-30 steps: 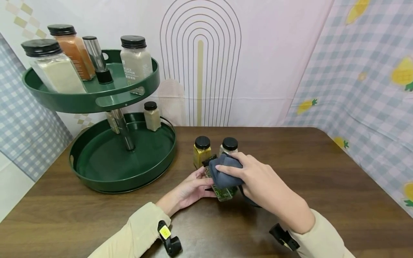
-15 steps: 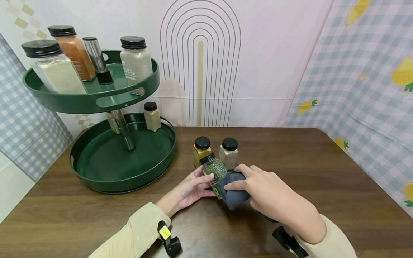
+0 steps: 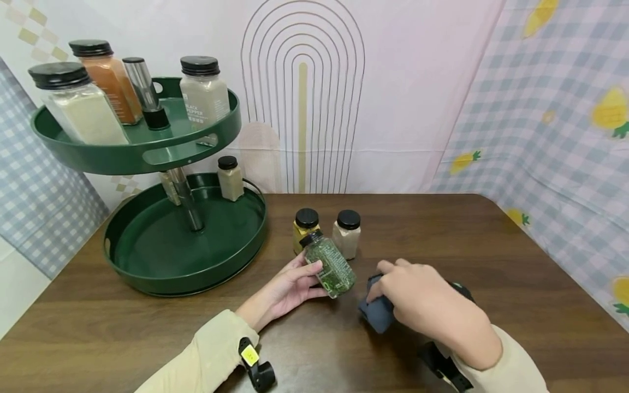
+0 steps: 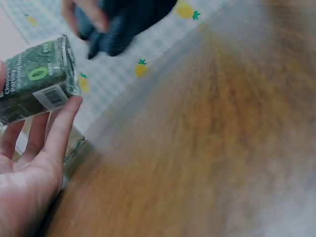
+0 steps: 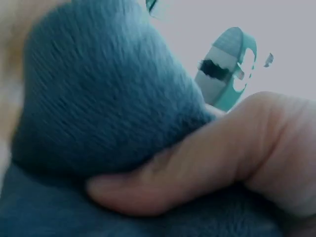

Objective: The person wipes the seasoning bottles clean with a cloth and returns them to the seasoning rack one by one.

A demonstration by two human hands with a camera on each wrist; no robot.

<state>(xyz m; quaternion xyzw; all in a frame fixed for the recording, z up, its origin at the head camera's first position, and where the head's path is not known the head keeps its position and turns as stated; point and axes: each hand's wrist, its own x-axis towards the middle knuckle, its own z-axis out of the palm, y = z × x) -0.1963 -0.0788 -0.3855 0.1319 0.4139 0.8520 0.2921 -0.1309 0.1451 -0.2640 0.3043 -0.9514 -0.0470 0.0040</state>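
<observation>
My left hand (image 3: 290, 289) holds a clear spice jar (image 3: 330, 265) of green dried herbs, tilted with its black cap toward the upper left. In the left wrist view the thumb and fingers grip the jar (image 4: 37, 76), and a barcode label shows on it. My right hand (image 3: 417, 295) grips a bunched blue-grey cloth (image 3: 378, 308) to the right of the jar, apart from it. The cloth (image 5: 108, 94) fills much of the right wrist view, with the thumb pressed on it. Behind the held jar stand a yellow spice jar (image 3: 298, 232) and a pale spice jar (image 3: 346, 240), both black-capped.
A green two-tier round stand is at the left. Its upper tray (image 3: 98, 158) bears several large jars; small jars, one beige (image 3: 230, 180), stand in its lower tray (image 3: 187, 284). All this is on a brown wooden table (image 3: 491, 262), with a patterned cloth backdrop (image 3: 408, 82) behind.
My right hand has drawn the cloth off the herb jar, moving right and toward me. The jar, covered in part before, now shows whole above the left fingers, which keep their grip.
</observation>
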